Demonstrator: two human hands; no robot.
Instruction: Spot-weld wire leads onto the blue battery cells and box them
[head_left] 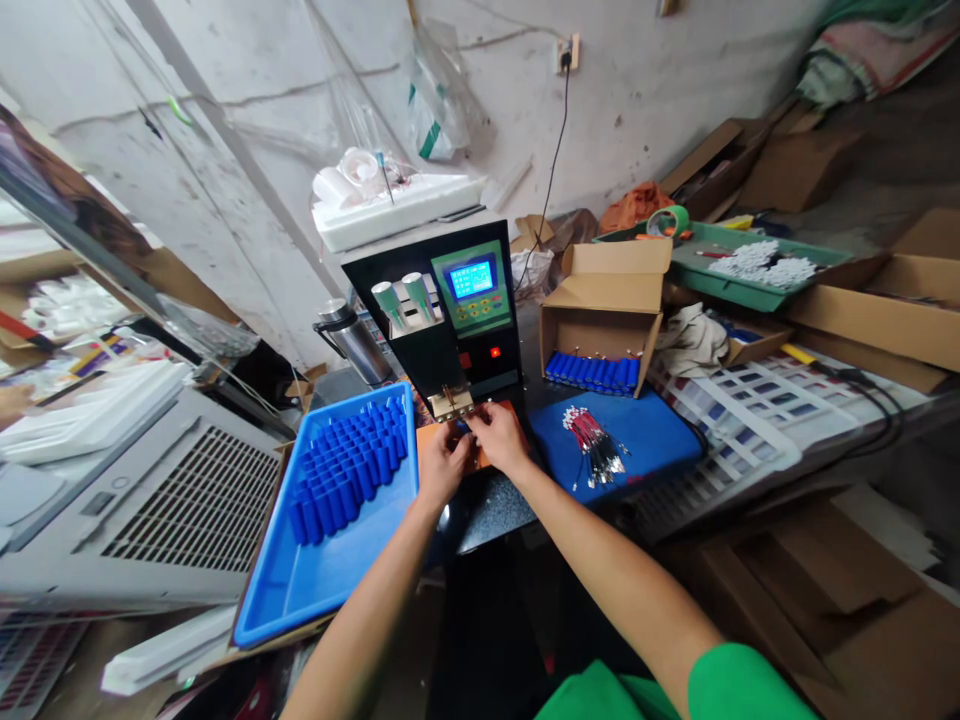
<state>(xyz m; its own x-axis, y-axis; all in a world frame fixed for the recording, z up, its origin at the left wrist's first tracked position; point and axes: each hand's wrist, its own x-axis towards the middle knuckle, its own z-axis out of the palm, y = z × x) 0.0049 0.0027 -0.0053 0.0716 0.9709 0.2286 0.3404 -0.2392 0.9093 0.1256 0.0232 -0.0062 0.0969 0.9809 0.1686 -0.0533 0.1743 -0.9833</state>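
Under the electrode head of a spot welder (pixel 484 345), my left hand (pixel 444 462) and my right hand (pixel 496 436) come close together. Both have their fingers pinched, the left at the lower left of the head, the right at its right side. What lies between the fingertips is small and mostly covered by them. Left of my left hand, a blue tray (pixel 262 600) carries many upright blue battery cells (pixel 349 465). On a blue pad (pixel 660 430) to the right lies a bunch of red and black wire leads (pixel 596 445) with white connectors.
An open cardboard box (pixel 615 290) behind the pad contains a row of blue cells (pixel 592 373). A steel flask (pixel 356 340) stands left of the welder. White foam (pixel 397 210) rests on top. A green tray (pixel 720 240) with white pieces sits at back right.
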